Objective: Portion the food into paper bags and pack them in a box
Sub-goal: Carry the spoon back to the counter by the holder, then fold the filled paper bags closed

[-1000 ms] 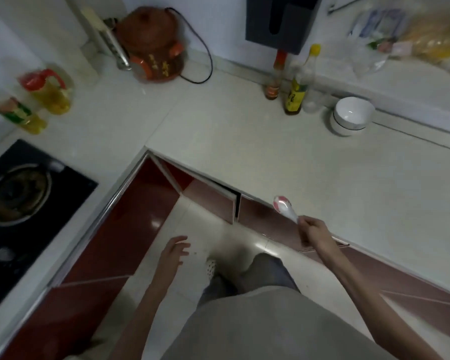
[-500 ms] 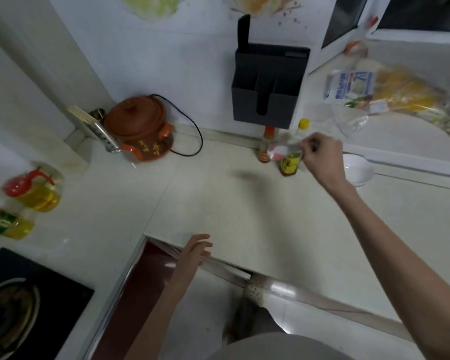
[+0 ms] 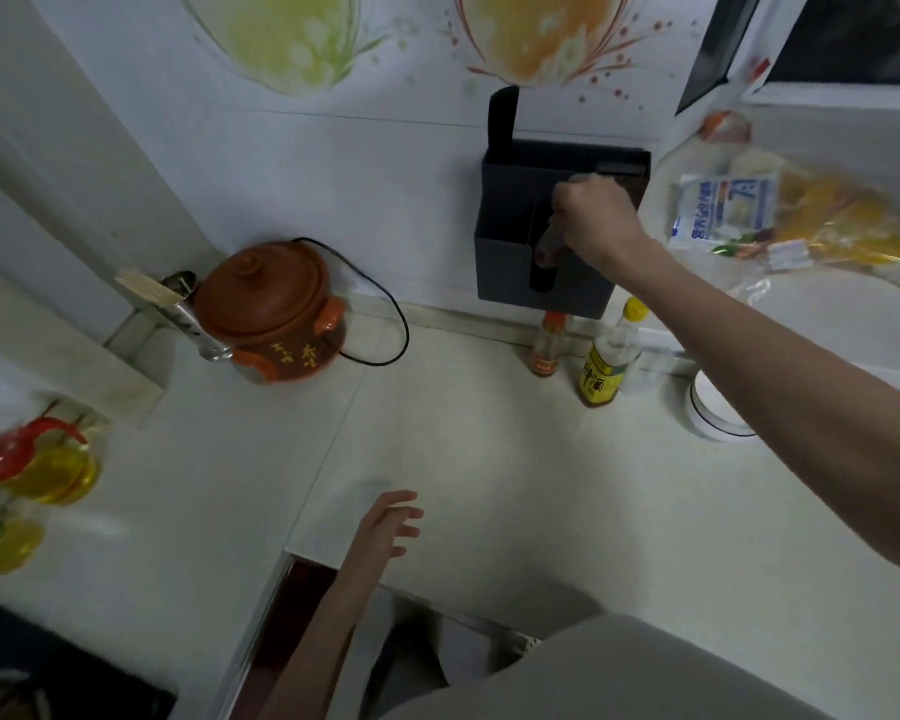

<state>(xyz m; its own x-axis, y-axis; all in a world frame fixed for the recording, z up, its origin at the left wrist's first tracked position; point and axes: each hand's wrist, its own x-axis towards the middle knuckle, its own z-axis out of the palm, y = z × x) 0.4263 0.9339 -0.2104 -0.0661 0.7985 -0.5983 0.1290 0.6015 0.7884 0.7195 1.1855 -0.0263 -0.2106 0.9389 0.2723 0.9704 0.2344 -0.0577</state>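
- The right hand (image 3: 591, 218) is in the upper right of the frame. Its fingers are curled around a spoon (image 3: 549, 246).
- The spoon points down into a dark holder (image 3: 510, 252) on the wall. Only a small blurry bit of the spoon shows under the fist.
- A black handle (image 3: 502, 122) sticks up from the left part of the holder.
- The left hand (image 3: 388, 524) is low in the middle of the frame. Its fingers are spread apart and it holds nothing. It is over the edge of the white counter (image 3: 489, 485).
- Two bottles stand on the counter just under the holder. One has a red cap (image 3: 547, 345). The other has a yellow cap (image 3: 611, 358).
- A white bowl (image 3: 718, 413) sits to the right of the bottles, partly behind the right arm.
- A brown pot (image 3: 276, 309) with a lid stands at the left of the middle, near the wall. A black cord (image 3: 385, 324) loops beside it.
- Bags of food (image 3: 801, 215) lie at the upper right, on a ledge by the window. They are blurry.
- Two oil jugs (image 3: 32, 470) are at the left edge.
- A black stove (image 3: 48, 662) is at the lower left corner.
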